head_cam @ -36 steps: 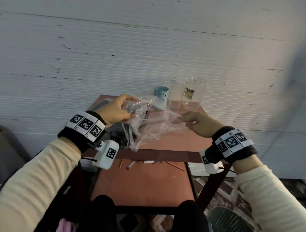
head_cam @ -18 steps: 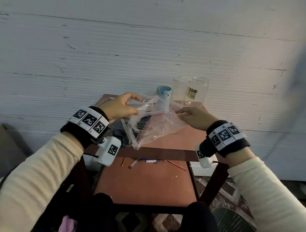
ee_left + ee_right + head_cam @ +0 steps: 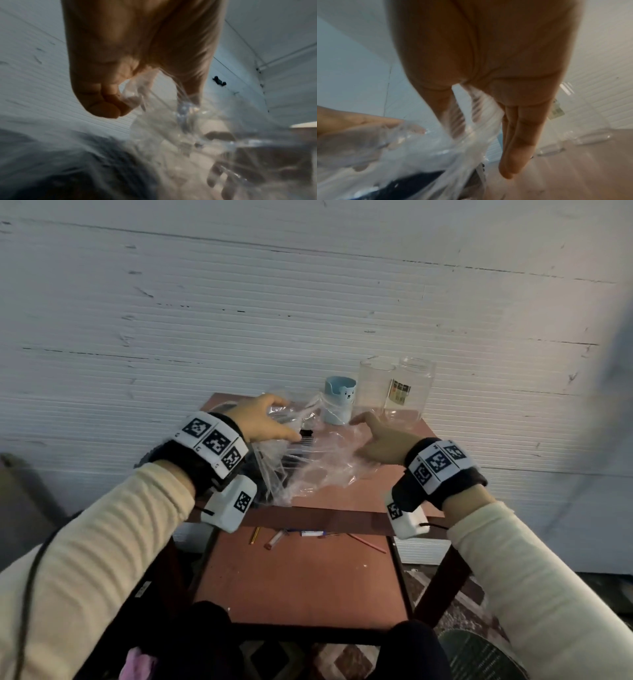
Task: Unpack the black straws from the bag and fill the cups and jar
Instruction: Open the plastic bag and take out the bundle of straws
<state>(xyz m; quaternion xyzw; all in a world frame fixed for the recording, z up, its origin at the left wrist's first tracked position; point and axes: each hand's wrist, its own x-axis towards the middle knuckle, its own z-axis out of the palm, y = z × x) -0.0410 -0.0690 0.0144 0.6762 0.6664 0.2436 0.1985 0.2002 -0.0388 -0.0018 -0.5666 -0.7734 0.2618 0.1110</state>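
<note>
A: Which step r we at?

B: Opening the bag [image 3: 318, 460], I'd say. It lies on the table [image 3: 342, 498], just in front of the blue bear cup [image 3: 339, 400]. Black straws [image 3: 301, 445] inside, none out yet.

A: Hands?

B: Left hand [image 3: 262, 419] sits left of the blue cup, fingers curled, pinching the film near the mouth. Right hand [image 3: 380, 441] is in front of the clear cup [image 3: 376, 386] & jar [image 3: 411, 392], both just right of the blue cup; thumb & fingers nipped on the film w/ other fingers straight.

A: Next?

B: Prob pull the mouth wider, then one hand goes in for a bunch of straws. Film's slippery, so keep one grip on it.
</note>
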